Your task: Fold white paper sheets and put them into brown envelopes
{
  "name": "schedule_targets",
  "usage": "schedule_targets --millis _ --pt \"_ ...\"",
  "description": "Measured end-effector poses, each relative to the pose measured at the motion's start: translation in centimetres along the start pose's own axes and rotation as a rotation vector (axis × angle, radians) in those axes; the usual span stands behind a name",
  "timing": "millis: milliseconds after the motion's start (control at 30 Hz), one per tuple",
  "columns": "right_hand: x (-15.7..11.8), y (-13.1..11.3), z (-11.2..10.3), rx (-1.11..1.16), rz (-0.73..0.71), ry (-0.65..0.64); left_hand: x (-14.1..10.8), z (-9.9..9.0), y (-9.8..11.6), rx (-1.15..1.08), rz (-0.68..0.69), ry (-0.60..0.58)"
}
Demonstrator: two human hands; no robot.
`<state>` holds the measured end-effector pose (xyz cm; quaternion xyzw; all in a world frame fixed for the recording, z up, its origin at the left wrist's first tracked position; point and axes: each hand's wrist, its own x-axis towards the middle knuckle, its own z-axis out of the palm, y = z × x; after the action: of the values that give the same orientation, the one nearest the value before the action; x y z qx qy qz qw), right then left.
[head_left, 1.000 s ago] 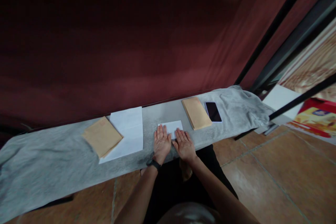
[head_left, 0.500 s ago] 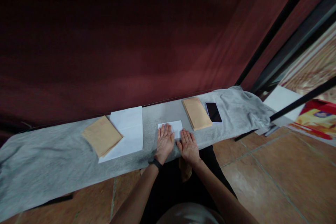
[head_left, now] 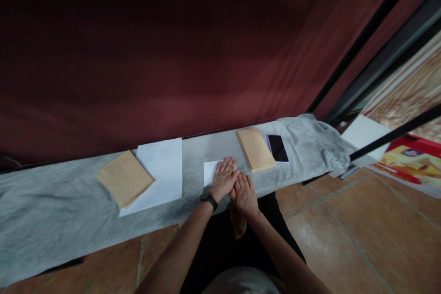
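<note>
A small folded sheet of white paper point(head_left: 208, 173) lies on the grey cloth near the front edge. My left hand point(head_left: 223, 178), with a dark band on its wrist, rests flat across the paper's right part, fingers stretched out. Close against it, my right hand point(head_left: 244, 194) lies flat at the paper's right end, and the thumbs overlap or touch. Both hands hide much of the paper. Just beyond the right hand is a stack of brown envelopes point(head_left: 256, 149).
Left of the hands, larger white sheets point(head_left: 168, 170) lie partly under more brown envelopes point(head_left: 126, 179). A phone point(head_left: 277, 148) lies right of the envelope stack. Grey cloth point(head_left: 69, 211) covers the narrow bench, with a dark red wall point(head_left: 206, 78) behind it and a black bar point(head_left: 396, 135) at right.
My left hand has slid right over the paper towards my right hand, uncovering the paper's left end. The right hand stays beside the paper. The view has shifted slightly.
</note>
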<state>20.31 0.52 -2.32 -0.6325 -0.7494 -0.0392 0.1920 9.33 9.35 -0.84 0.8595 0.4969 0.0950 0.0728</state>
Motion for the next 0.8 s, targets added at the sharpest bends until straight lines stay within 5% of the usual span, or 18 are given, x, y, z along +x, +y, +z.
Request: schedule_targets --millis 800 --pt "-0.1 0.0 0.1 0.011 0.009 0.034 -5.8 -1.2 -4.6 0.143 -0.313 0.137"
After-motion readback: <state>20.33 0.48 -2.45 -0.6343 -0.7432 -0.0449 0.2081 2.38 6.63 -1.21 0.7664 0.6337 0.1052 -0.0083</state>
